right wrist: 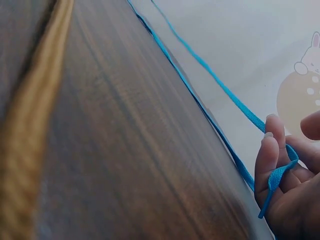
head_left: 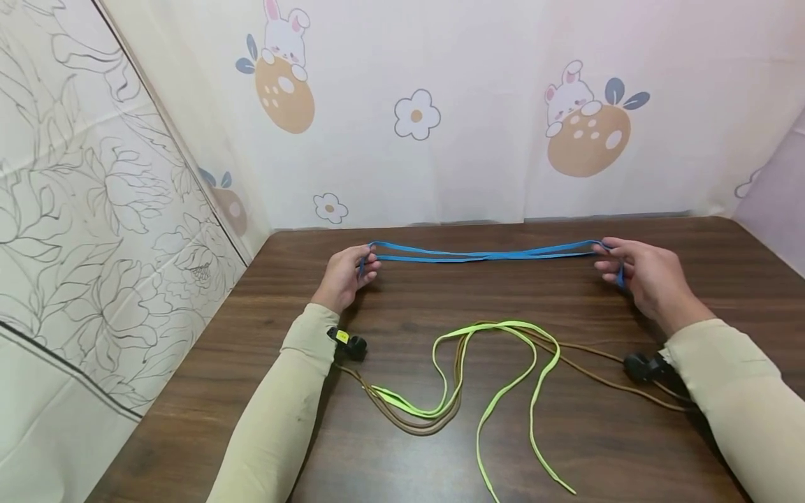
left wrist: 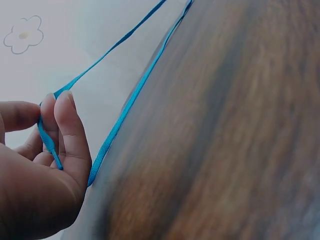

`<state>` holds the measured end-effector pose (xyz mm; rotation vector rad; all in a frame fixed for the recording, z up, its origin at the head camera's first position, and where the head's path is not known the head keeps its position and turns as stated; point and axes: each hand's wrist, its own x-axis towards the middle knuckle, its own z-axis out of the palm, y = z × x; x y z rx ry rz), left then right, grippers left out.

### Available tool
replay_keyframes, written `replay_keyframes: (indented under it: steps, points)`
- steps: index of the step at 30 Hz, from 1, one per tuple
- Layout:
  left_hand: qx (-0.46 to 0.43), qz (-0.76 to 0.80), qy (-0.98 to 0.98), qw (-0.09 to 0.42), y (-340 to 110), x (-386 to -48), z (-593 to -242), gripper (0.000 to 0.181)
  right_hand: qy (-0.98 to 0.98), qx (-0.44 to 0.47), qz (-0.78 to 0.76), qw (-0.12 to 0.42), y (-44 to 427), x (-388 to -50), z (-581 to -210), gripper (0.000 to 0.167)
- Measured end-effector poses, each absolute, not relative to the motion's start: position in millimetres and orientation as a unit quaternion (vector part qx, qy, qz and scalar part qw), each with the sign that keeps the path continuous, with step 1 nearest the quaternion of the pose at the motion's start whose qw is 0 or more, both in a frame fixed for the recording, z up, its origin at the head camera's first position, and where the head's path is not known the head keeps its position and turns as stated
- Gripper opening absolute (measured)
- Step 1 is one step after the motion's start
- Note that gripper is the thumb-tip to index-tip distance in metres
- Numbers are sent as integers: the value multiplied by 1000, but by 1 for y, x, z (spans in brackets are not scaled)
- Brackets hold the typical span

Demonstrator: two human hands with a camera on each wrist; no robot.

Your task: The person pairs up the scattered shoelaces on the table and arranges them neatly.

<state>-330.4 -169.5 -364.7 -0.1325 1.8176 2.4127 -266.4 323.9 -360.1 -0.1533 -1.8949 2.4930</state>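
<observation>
A flat blue shoelace (head_left: 503, 256) stretches between my two hands near the table's far edge, in two nearly parallel strands that come together around the middle. My left hand (head_left: 344, 276) pinches it between thumb and fingers; a short end of the blue shoelace (left wrist: 47, 141) hangs by the palm. On the other side my right hand (head_left: 654, 276) holds the blue shoelace (right wrist: 235, 100) among curled fingers, its thumb apart from them in the right wrist view. A loose end dangles below those fingers, its tip showing in that view.
A lime-green shoelace (head_left: 512, 324) lies in loose curves on the brown wooden table (head_left: 415, 475). A brown shoelace (head_left: 418, 429) runs alongside and partly under it, passing beneath both forearms. Behind the table hangs a patterned curtain (head_left: 478, 168).
</observation>
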Motion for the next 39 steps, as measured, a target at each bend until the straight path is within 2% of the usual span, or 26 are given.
replay_keyframes:
  steps: [24,32,39]
  points:
    - [-55,795,602,53,-170,-335,-372,38,-588,-46,807,-21,332,-266,-363,20]
    - [-45,801,593,73,-171,-333,-371,42,-526,-21,849,-52,338,-268,-361,14]
    - [-46,804,587,83,-172,-333,-371,44,-490,-5,871,-46,342,-270,-365,17]
